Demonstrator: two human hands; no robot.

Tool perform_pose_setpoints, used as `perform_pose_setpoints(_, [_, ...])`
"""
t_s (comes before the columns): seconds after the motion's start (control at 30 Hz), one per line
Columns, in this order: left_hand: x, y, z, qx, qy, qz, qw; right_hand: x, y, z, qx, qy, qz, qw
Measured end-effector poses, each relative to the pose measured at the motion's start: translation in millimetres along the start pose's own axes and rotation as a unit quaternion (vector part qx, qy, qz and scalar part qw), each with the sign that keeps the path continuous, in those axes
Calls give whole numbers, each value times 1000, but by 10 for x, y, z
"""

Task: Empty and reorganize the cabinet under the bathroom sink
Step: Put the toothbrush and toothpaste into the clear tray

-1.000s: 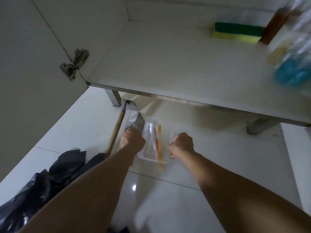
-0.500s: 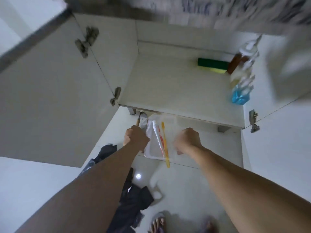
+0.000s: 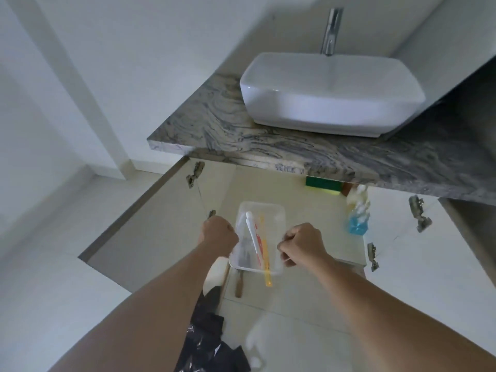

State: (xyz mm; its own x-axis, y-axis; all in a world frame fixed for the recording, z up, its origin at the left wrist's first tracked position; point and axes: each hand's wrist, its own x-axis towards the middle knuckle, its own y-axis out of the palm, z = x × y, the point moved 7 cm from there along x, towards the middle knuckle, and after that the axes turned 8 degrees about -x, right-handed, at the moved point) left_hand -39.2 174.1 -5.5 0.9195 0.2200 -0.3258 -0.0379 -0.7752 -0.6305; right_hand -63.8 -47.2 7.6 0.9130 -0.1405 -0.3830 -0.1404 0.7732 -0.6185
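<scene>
Grey-veined marble forms the worktop ahead of us, carrying a white basin with a chrome tap behind it. Below it the cabinet stands with both doors swung wide, hinges showing on either side.

We hold a clear plastic tray in front of the cabinet opening, above the pale tiled floor. Our left hand curls its grip round the tray's left edge, and our right hand curls round the right edge. A white toothpaste tube lies lengthwise in the tray, with a yellow toothbrush beside it whose end sticks out past the near rim.

Inside the cabinet, toward the back right, sit a green and yellow sponge and, nearer the right door, a bottle of blue liquid; blurred bottles stand between them.

On the floor below the tray lie a wooden-handled tool and a crumpled black plastic bag.
</scene>
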Motion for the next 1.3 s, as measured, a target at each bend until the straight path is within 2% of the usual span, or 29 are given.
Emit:
perform_pose_setpoints(0.27, [113,-996,-678,-25,41,-63,997,-29,-425,1128,25,-55,-2,998])
perform_pose_setpoints(0.53, [797,-1666,-1151,-40,72,-117,990,552,-454,2056,51,-67,-6,996])
perform_pose_setpoints(0.63, [1156,-1752,-1223,-111,53,-128,984,888,-417,2287,55,-64,-37,996])
perform_pose_setpoints(0.77, [1624,-1855,-1223,-189,38,-156,969,1287,-259,2507,90,-67,-22,993])
perform_pose_setpoints(0.93, [2123,-1748,-1177,-298,-2,-118,947,1604,-133,2621,124,-66,-37,989])
perform_pose_setpoints(1.1, [2377,-1604,-1173,-357,-20,-77,931,1844,-37,2588,129,-49,-36,990])
perform_pose_setpoints(1.3, [2542,-1523,-1170,-362,-25,-70,929,1956,-54,2624,104,-58,-74,990])
